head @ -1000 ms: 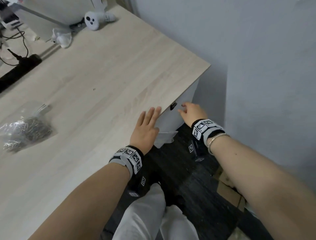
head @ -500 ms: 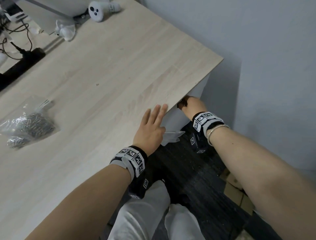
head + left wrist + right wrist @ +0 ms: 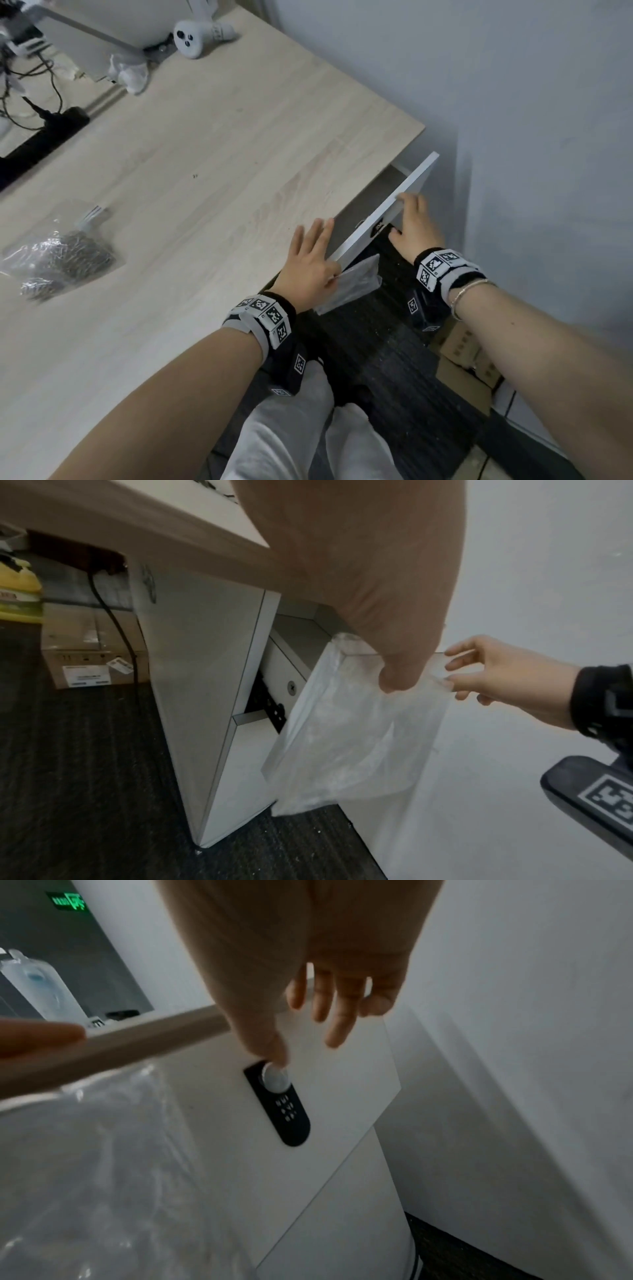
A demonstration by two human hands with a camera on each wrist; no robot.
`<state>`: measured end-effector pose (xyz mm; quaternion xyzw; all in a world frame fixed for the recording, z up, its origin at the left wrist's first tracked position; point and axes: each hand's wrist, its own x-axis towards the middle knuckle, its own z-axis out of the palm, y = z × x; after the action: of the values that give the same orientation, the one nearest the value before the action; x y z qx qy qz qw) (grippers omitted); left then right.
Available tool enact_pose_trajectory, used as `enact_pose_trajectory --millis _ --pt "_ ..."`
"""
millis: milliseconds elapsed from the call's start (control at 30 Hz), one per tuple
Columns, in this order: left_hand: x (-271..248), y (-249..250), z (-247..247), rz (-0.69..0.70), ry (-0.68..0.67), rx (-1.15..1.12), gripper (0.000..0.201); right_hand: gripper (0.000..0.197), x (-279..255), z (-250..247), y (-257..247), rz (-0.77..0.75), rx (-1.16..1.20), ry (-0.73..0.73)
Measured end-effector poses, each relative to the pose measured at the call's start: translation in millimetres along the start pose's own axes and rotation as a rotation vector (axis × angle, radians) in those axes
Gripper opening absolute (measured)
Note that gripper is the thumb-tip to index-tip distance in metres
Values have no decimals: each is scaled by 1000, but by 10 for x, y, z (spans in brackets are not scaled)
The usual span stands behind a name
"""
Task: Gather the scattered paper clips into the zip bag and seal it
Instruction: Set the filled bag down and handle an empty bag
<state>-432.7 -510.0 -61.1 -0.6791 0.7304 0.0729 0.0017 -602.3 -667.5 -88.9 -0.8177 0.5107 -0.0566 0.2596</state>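
A clear, empty-looking zip bag (image 3: 356,284) hangs below the desk edge, pinched at its top by the thumb of my left hand (image 3: 315,257); that hand's fingers lie straight on the wooden desk (image 3: 239,154). In the left wrist view the bag (image 3: 352,737) dangles in front of the drawer unit. My right hand (image 3: 411,222) grips the white drawer front (image 3: 387,209), fingers over its top edge and thumb at the round lock knob (image 3: 276,1081). The drawer stands partly pulled out. A plastic bag of paper clips (image 3: 58,260) lies far left on the desk.
A grey wall (image 3: 513,137) stands close on the right of the drawer. A black power strip (image 3: 44,137), crumpled tissue (image 3: 132,73) and a white controller (image 3: 191,37) lie at the desk's back. Cardboard boxes (image 3: 462,363) sit on the dark floor; my knees (image 3: 291,428) are below.
The drawer was closed a second ago; my right hand has pulled its front out from under the desk. My left hand has kept its place with the bag.
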Motion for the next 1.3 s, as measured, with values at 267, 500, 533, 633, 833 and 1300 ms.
enact_pose_trajectory --millis 267,500,533,633,833,1300 --pt "-84 46 -270 -65 75 -186 40 70 -15 -195 -109 -189 -158 -306" --pt "-16 51 -530 -332 174 -490 31 66 -411 -357 129 -98 -99 -340" --pt "12 75 -544 -356 193 -527 35 65 -478 -371 189 -82 -88 -346" --pt "127 143 -483 -352 144 -508 29 64 -645 -411 344 -47 -52 -349" --pt "320 293 -123 -272 -13 -420 49 59 -856 -441 473 -29 -13 -314" --pt "453 576 484 -76 -626 -116 49 89 -1197 -294 552 205 339 -162"
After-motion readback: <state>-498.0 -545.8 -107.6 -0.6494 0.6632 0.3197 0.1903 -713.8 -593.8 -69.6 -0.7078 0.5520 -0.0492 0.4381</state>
